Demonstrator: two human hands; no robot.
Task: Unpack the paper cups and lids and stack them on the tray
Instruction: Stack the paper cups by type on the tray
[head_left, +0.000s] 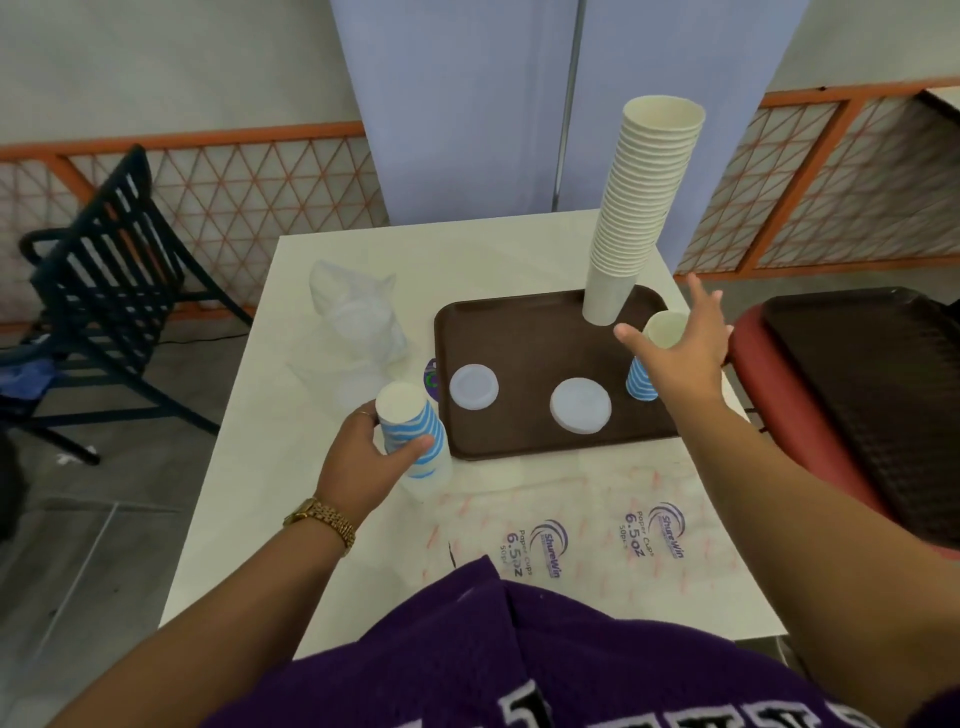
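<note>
Head view shows, nearest to the camera, a purple shirt (519, 654) and two bare forearms that reach out over a white worktop (260, 519). On the worktop just beyond the shirt lies a flat clear wrapper (597, 535) printed with "Paper Cups 6.5 oz". The left hand (363, 457), with a gold watch (322, 522) at its wrist, has its grip curled around a short stack of blue-striped cups (410, 431); the thumb lies across the front of it and the cups are upside down, with the white bottom facing up. The lower end of this stack sits in a piece of clear plastic, just beside the near-left corner of a brown tray (519, 338). On the tray lie two white lids (580, 405), well apart from each other, one near the left edge and one in the middle. The right hand (680, 348) is over the right side of the tray with its grip spread, fingers straight and apart, and it holds nothing; it is partly in front of a second blue-striped cup stack (641, 382), which stands upright with the open mouth up. I cannot tell if the palm touches this stack. Behind it, at the far side of the tray, a tall stack of plain white cups (639, 218) stands, leaning to the right. A crumpled clear bag (358, 317) lies on the worktop left of the tray. To the right, a dark tray (872, 395) rests on a red seat (753, 353). Far left stands a dark slatted chair (114, 260), and behind all an orange lattice fence (234, 192).
</note>
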